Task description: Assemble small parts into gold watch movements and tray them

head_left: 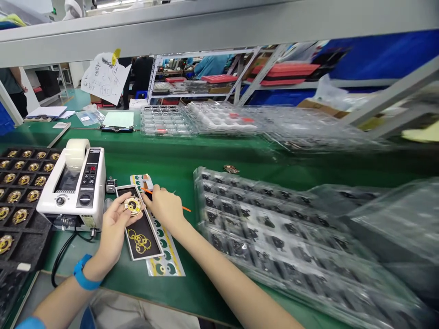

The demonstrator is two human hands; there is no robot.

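Note:
My left hand (115, 224), with a blue wristband, holds a round gold-rimmed part (133, 205) with a dark centre between thumb and fingers. Close to its right, my right hand (166, 205) is closed around a thin orange stick-like tool (186, 209); its exact kind is unclear. Under both hands lies a white-rimmed black tray (156, 241) with several thin yellow rings (140, 242) in its lower half. A sheet of ring-shaped stickers (174, 262) is partly beneath the tray and right forearm.
A white tape dispenser (73, 183) stands left of the tray. Beyond it, a black compartment tray (32, 230) holds several gold round parts. Clear plastic trays (254, 237) of dark parts fill the right side. Another round part (231, 169) lies behind them. A shelf beam (219, 23) crosses overhead.

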